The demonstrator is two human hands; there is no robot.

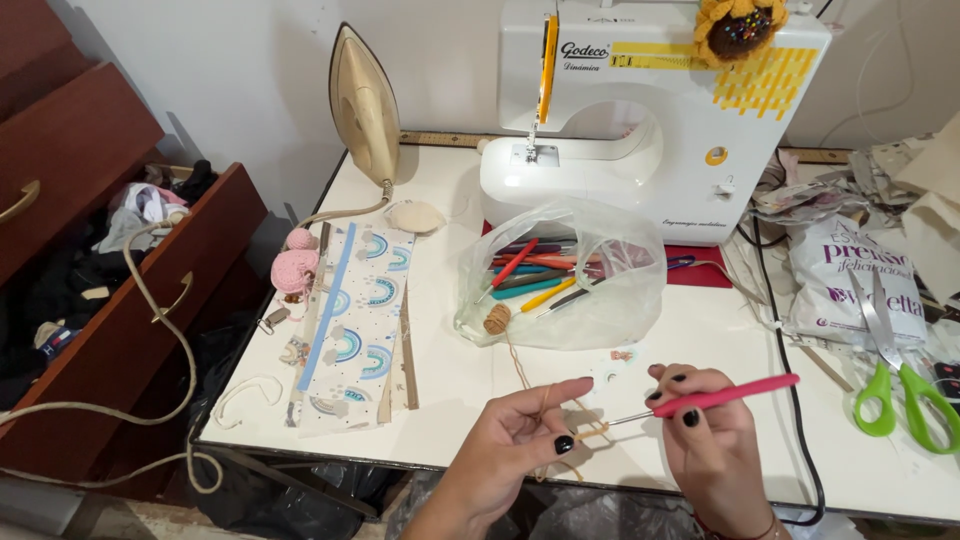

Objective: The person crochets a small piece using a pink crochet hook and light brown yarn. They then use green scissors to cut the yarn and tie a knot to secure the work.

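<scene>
Two hands over counter (700, 330) edge: left hand (520, 435) pinching tan yarn (592, 431), right hand (705, 425) clamped on pink hook (725, 395). Risk: slack yarn slips off hook tip; strand snags bag (570, 275).

A plain white painted wall (250, 70) forms the backdrop, evenly lit, with soft shadows behind the objects near it. A white rectangular work table with a dark edge (440, 390) stands against this wall. To its left stands a dark reddish-brown wooden chest of drawers (90, 130) with curved brass handles (20, 200); one drawer (150, 300) is pulled open and holds mixed fabrics. A beige cord (160, 330) trails from the table across the open drawer front. A small patch of grey floor (40, 505) shows at the lower left corner.
</scene>
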